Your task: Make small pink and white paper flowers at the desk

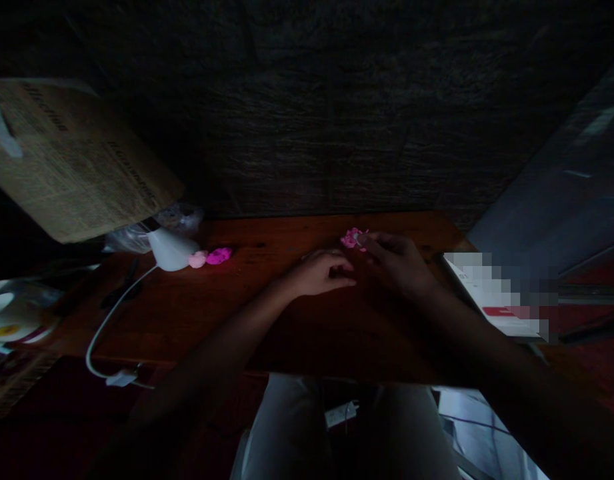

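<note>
My right hand [399, 259] pinches the edge of a pink artificial-looking flower [349, 238] near the back of the wooden table [281, 333]. A small whitish bit shows at the flower's middle, close to my fingertips; what it is I cannot make out. Left of it, my left hand [319, 272] hovers over or rests on the table, its fingers loosely bent and the thumb apart, with nothing in it. Farther left, a pale pink flower [197, 259] and a bright magenta flower [219, 256] lie side by side by the lamp base.
A lamp with a white base [169, 250] and newsprint-patterned shade [77, 160] stands at the left, its white cord [99, 327] running over the front edge. Clear plastic [181, 217] lies behind it. At the right is a white box-like item [471, 280]. A dark wall [337, 133] closes the back.
</note>
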`<move>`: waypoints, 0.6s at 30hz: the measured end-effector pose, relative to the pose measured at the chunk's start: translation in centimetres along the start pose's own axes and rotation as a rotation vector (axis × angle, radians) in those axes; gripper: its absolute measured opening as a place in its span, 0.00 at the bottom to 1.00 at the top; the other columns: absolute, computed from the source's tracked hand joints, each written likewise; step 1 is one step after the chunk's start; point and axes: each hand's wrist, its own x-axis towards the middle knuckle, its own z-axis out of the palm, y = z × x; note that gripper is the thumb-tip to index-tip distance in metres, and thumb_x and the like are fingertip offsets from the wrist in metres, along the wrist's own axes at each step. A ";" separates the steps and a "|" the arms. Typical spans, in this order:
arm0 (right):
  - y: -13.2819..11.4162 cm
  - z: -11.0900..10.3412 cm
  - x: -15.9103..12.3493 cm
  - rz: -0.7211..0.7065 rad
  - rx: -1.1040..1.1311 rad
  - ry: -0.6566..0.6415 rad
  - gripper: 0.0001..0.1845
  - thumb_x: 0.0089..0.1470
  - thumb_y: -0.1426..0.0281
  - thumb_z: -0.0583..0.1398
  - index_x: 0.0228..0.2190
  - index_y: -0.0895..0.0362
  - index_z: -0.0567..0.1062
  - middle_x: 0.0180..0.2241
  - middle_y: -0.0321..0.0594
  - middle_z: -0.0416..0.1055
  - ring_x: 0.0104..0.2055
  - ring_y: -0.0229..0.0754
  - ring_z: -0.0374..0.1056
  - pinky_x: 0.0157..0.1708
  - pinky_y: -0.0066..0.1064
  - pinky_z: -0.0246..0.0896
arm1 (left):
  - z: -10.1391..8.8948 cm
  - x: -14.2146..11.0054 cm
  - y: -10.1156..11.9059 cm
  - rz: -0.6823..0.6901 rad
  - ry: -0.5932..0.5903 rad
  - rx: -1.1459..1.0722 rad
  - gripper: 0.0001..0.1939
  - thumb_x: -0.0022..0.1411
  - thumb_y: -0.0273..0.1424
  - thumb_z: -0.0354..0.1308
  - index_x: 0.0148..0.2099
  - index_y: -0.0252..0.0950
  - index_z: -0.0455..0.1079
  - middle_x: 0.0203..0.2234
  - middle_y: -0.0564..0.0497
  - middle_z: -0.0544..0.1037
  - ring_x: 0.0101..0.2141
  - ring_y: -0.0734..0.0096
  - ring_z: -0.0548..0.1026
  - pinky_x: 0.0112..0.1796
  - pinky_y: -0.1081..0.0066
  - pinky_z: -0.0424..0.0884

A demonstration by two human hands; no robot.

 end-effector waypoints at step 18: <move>0.2 0.1 0.0 0.035 0.091 -0.079 0.22 0.45 0.50 0.68 0.32 0.57 0.81 0.25 0.36 0.70 0.26 0.35 0.58 0.27 0.30 0.53 | 0.3 0.3 0.3 -0.067 0.105 -0.298 0.11 0.66 0.35 0.57 0.45 0.35 0.74 0.33 0.49 0.80 0.35 0.72 0.77 0.39 0.72 0.69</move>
